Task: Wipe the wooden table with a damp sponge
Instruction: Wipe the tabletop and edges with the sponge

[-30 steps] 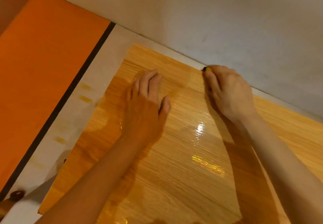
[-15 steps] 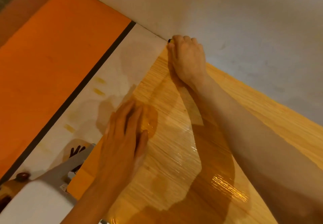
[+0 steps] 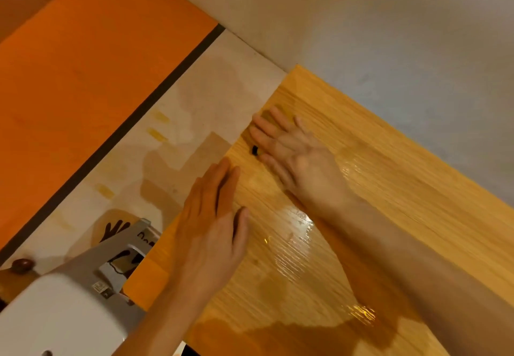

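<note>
The wooden table [image 3: 403, 189] fills the right and lower part of the head view, and its grain shines wet near the middle. My right hand [image 3: 297, 158] lies on it close to the left edge, fingers straight and spread, pressing down on the sponge [image 3: 254, 150]. Only a small dark bit of the sponge shows beside my fingers; the rest is hidden under the hand. My left hand [image 3: 214, 222] rests flat on the table just below and to the left, fingers together, holding nothing.
A grey wall [image 3: 389, 36] runs along the table's far edge. Left of the table lie pale floor [image 3: 194, 111] and an orange panel [image 3: 83, 77] with a dark strip. A white chair [image 3: 61, 314] stands by the lower left corner.
My right hand has slid with the sponge from the far corner by the wall down along the left edge, and its fingers have spread flat. My left hand stays near the left edge.
</note>
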`<state>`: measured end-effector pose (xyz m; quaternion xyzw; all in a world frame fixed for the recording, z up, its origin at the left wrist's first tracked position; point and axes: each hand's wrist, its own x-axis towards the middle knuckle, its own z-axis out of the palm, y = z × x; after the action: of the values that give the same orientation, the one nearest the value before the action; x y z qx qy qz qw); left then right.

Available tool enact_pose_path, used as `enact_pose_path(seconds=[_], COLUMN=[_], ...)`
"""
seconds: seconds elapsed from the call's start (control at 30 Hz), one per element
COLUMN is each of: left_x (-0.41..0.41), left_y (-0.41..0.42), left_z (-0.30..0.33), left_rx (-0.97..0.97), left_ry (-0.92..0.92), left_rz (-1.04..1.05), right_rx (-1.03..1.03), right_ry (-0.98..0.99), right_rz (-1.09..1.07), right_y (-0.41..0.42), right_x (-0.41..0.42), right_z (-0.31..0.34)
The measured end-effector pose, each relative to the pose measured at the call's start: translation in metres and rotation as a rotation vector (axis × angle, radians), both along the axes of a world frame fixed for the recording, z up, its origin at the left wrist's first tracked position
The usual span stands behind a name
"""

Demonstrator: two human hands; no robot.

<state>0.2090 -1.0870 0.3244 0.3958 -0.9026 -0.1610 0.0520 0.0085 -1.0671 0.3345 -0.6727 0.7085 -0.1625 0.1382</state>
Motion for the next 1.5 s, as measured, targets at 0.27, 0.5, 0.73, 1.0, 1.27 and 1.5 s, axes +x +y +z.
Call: enact_pose_path(seconds=[0.27, 0.5, 0.73, 1.0, 1.27, 1.5], left_x=[0.002, 0.002, 0.005, 0.004, 0.004, 0.001], left_y=[0.0, -0.003, -0.002, -0.001, -0.001, -0.002], left_z=[-0.002, -0.006, -0.008, -0.013, -0.01, -0.016], left_rx=[-0.001, -0.011, 0.004, -0.025, -0.062, -0.061], left_ry=[-0.029, 0.018, 0.089, 0.133, 0.109, 0.179], left_rz=[-0.009, -0.016, -0.025, -0.026, -0.026, -0.004], right_rx=[-0.04, 0.037, -0.03, 0.012, 0.008, -0.028], right_ry=[-0.013, 0.077, -0.022, 0.041, -0.012, -0.031], right_rz=[-0.445, -0.243, -0.524, -0.671, -0.382, -0.848], right_y=[-0.038, -0.021, 0.012, -0.004, 0.099, 0.052], right_x=[0.008, 0.0, 0.05, -0.033, 0.085, -0.042], right_z=[-0.003, 0.002, 0.001, 0.005, 0.004, 0.006])
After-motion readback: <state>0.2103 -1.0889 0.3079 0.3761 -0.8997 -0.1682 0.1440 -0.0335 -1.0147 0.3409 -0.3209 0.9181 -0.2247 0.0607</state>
